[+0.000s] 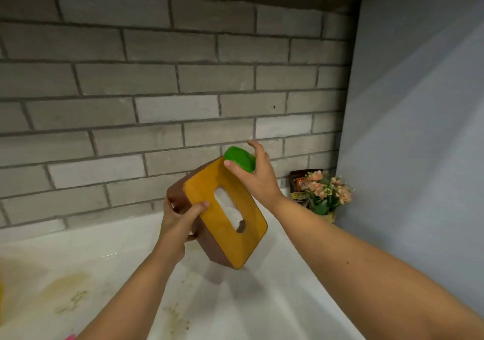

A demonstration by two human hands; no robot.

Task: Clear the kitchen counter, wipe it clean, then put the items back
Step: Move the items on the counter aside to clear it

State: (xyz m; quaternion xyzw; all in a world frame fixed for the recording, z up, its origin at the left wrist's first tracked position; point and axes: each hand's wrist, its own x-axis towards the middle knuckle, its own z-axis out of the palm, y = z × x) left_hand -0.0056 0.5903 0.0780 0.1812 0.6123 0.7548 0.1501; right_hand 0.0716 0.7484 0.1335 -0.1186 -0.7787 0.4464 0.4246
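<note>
Mid-frame, left hand (174, 223) grips the rigid, likely light tissue box (225, 216) by its end, tilted above the bench (262, 300); right hand (255, 174) clasps a green-lidded container (240, 158).

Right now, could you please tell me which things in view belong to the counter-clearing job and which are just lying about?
In hand:
- tissue box, lifted and tilted, in the left hand
- green lid, in the right hand
- counter, stained

Lying about, for now:
- flowers in the corner
- brown packet behind them
- pink object at the bottom edge, unidentifiable
</note>
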